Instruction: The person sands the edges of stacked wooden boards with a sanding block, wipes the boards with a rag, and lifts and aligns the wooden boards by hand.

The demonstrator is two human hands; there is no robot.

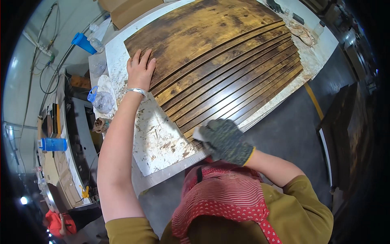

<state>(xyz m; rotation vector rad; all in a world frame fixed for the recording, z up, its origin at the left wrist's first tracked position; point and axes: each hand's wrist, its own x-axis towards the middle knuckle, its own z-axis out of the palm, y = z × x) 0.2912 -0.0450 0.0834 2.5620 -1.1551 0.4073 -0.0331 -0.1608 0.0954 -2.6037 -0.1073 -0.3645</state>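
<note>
A fanned stack of dark stained wooden boards (227, 61) lies on a white, stained worktable (158, 142). My left hand (140, 70), bare with a silver bracelet, presses flat with fingers spread on the left edge of the top board. Inside a dark knitted glove, my right hand (225, 140) grips a small pale cloth pad (198, 133) against the near end of the lowest boards. A red patterned apron (221, 199) covers my front.
Clear plastic bottles (100, 99) and a blue-capped container (84, 42) stand at the table's left edge. A blue cup (53, 144) sits on a bench further left. Cardboard boxes (130, 10) are behind the table. Dark panels (345, 122) lean at the right, over grey floor.
</note>
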